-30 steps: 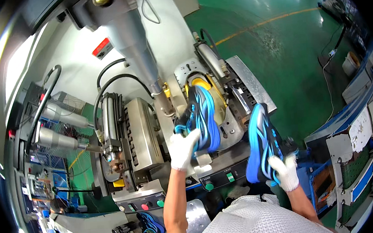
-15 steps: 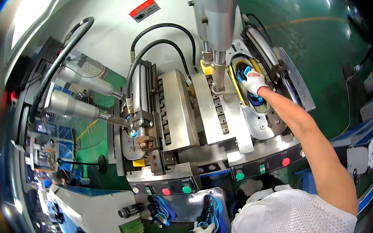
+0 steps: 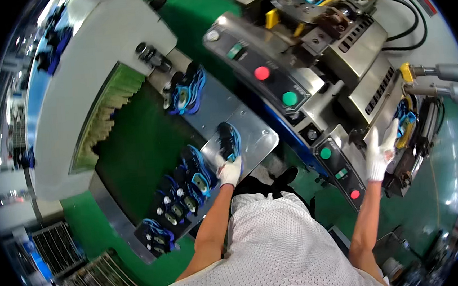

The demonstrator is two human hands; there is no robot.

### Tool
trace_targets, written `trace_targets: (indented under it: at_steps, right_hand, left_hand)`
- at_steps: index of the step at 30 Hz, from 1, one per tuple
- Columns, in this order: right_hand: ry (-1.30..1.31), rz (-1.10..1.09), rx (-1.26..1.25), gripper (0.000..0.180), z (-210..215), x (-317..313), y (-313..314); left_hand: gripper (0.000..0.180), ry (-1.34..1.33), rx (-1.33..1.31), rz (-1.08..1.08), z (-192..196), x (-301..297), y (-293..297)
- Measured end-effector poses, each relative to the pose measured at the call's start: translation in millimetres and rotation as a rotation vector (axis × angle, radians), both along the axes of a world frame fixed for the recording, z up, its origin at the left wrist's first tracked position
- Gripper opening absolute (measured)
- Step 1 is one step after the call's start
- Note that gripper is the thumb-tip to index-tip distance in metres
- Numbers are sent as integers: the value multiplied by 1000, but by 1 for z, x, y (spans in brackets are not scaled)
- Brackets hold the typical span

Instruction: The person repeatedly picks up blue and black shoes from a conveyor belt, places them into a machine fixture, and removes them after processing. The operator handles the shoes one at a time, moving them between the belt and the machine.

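Note:
My left hand (image 3: 229,172), in a white glove, is closed on the near end of a black shoe with blue trim (image 3: 228,136) at the right end of the metal tray (image 3: 260,135). Gloved in white too, my right hand (image 3: 381,153) is held up with fingers spread and nothing in it. It is by the right station of the pressing machine (image 3: 360,86), where another blue-and-black shoe (image 3: 405,113) sits in the holder. Whether the fingertips touch the machine cannot be made out.
More shoes stand in a group (image 3: 186,180) left of my left hand, and others (image 3: 185,93) lie farther off. A control panel (image 3: 266,66) with red and green buttons lines the machine's front. A grey housing with a green fringed opening (image 3: 112,108) is at left.
The view has swung left toward the tray. My right hand has left the shoe in the machine's holder and its fingers have spread. My left hand remains at the shoe on the tray.

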State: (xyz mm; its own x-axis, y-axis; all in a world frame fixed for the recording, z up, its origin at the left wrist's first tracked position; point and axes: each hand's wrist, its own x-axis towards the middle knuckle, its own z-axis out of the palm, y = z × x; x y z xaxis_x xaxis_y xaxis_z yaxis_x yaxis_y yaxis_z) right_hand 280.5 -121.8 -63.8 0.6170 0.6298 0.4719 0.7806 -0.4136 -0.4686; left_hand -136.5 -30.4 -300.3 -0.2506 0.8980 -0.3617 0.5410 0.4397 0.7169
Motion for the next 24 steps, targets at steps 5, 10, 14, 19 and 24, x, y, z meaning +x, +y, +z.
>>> trace_targets:
  at_steps: [5,10,14,19,24]
  right_hand:
    - [-559,263,-1053,82,-143,-114,4]
    - [-184,471,-795,106,-119,-140,20]
    - [350,677,-775,103,-129,-268,52]
    - [385,458,-1085,76,-223,-394,75]
    - [657,171,-904,65,-207,-380,86]
  left_hand:
    - [74,-61,-148,-253,60,-42,3]
    - [69,-84,295,-209,123,-136,-36]
    - [84,-458,154,321,60,-150,-61]
    - [86,37,1,149,16,-136,-32]
    - [75,-163,-134,11,8,-161,1]
